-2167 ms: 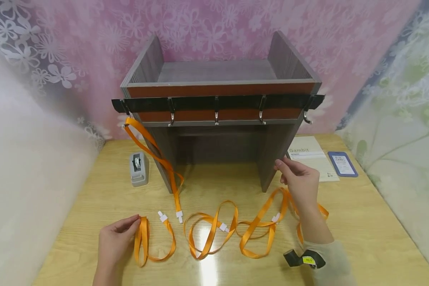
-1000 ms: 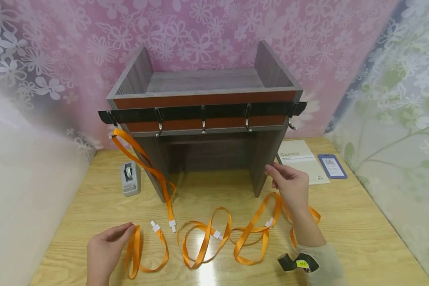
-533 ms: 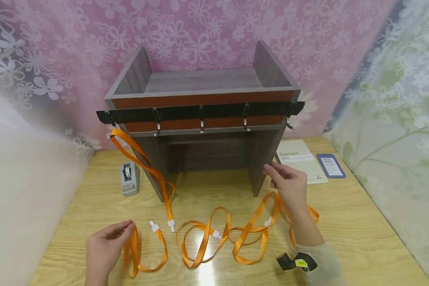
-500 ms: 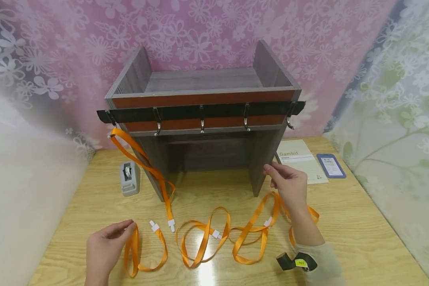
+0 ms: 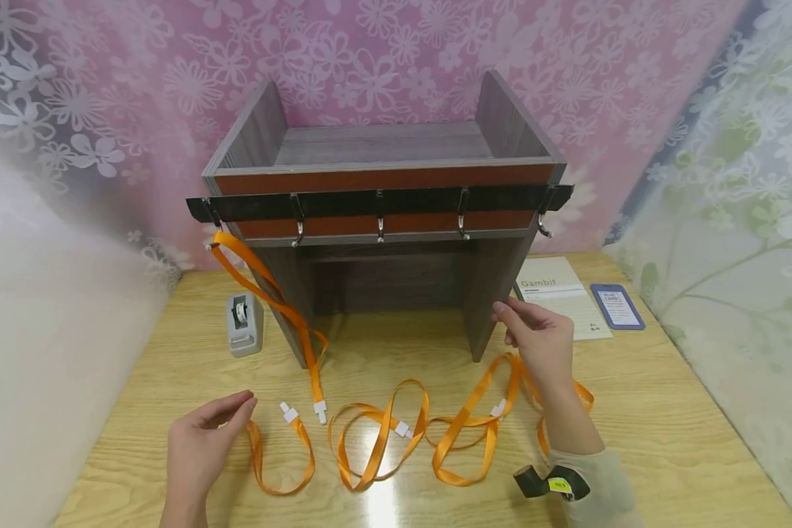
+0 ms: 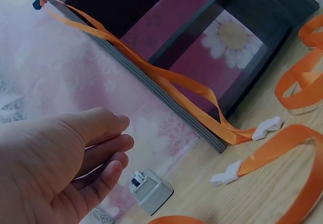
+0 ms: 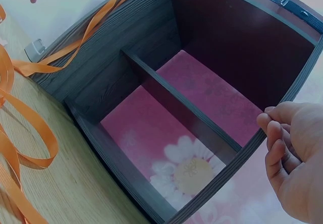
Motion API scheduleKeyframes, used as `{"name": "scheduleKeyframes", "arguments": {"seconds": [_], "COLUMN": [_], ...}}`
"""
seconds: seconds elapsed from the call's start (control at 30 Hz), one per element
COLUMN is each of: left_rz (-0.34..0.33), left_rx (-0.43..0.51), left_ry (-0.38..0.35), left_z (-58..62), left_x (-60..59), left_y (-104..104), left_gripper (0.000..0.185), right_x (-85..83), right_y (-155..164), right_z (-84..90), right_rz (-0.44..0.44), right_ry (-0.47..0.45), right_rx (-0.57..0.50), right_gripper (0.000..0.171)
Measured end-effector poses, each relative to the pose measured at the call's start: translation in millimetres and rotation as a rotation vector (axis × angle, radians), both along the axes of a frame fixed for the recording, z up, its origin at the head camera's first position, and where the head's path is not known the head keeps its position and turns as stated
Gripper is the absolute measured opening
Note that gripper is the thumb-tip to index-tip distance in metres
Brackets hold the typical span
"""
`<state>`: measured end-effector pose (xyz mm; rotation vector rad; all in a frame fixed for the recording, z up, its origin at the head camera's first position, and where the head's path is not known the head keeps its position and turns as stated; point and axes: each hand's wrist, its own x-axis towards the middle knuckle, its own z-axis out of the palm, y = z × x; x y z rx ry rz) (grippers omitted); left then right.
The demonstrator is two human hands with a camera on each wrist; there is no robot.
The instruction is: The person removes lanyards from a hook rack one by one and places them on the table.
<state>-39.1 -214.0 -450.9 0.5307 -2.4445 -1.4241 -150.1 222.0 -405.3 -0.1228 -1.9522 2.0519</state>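
My left hand (image 5: pixel 201 447), fingers loosely curled, hovers at the left with nothing visible between its fingertips in the left wrist view. Just right of it an orange lanyard (image 5: pixel 284 490) with a white clip lies in a curve on the table; part is hidden behind the hand. My right hand (image 5: pixel 543 341), also loosely curled and holding nothing visible, is by the grey wooden shelf's (image 5: pixel 501 286) right side panel; whether it touches is unclear. Another orange lanyard (image 5: pixel 264 290) hangs from the leftmost hook of the black hook rail (image 5: pixel 343 202), its white clip near the table.
More orange lanyards lie looped on the table, one in the middle (image 5: pixel 375 469) and others at the right (image 5: pixel 462 480), partly under my right arm. A tape dispenser (image 5: pixel 244 326) stands left. Behind my right hand are a notepad (image 5: pixel 567 293) and a blue card holder (image 5: pixel 617 306).
My left hand has let go of the lanyard it was pinching and risen slightly; the lanyard's folded end has dropped to the table. The right hand stays by the panel. The head view shifts slightly.
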Motion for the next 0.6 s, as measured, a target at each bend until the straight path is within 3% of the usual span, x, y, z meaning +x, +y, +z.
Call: {"name": "scheduleKeyframes", "arguments": {"seconds": [0.27,0.6], "left_rz": [-0.007,-0.018], "left_rx": [0.147,0.194], "left_ry": [0.053,0.119], "left_z": [7.9,22.9], "left_x": [-4.8,-19.6], "left_y": [4,12], "left_gripper": [0.023,0.026], "right_x": [0.5,1.1], "right_y": [2,2], "right_z": [-0.4,1.8], "right_rz": [0.010,0.013], "right_ry": [-0.013,-0.007], "right_rx": [-0.004,-0.004], "right_gripper": [0.026,0.025]}}
